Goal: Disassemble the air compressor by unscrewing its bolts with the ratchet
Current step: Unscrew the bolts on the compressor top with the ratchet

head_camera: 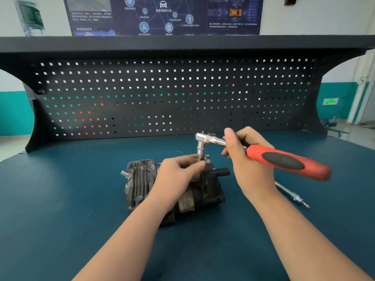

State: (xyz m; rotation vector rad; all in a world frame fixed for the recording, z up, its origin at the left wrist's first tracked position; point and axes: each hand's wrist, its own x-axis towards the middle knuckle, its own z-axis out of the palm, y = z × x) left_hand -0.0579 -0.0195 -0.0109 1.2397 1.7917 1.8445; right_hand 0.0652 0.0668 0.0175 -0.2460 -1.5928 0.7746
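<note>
A broad, matte blue-green surface (pixel 60 209) fills the room's foreground, backed by a black metal pegboard (pixel 172 94) punched with neat rows of little square holes. Up on the shelf (pixel 182 42) above it stands a clear plastic bottle (pixel 30 17), in front of a dark printed poster (pixel 162 15). Dead centre on the surface sits the air compressor (pixel 142 185), a chunky grey casting with ribbed fins on its left end, a darker, grimy body on the right and a stubby black tube poking out sideways. The ratchet (pixel 284 161) hovers over it, fat red handle with a black rubber inlay, shiny chrome head, and a slim socket dropping straight down to the compressor's top. The right hand (pixel 249 159) is wrapped round the neck of the handle, thumb up. The left hand (pixel 178 173) is curled over the compressor's top, fingertips pinching at the socket's lower end. Off to the right lies a thin chrome rod (pixel 292 196), flat on the surface.
</note>
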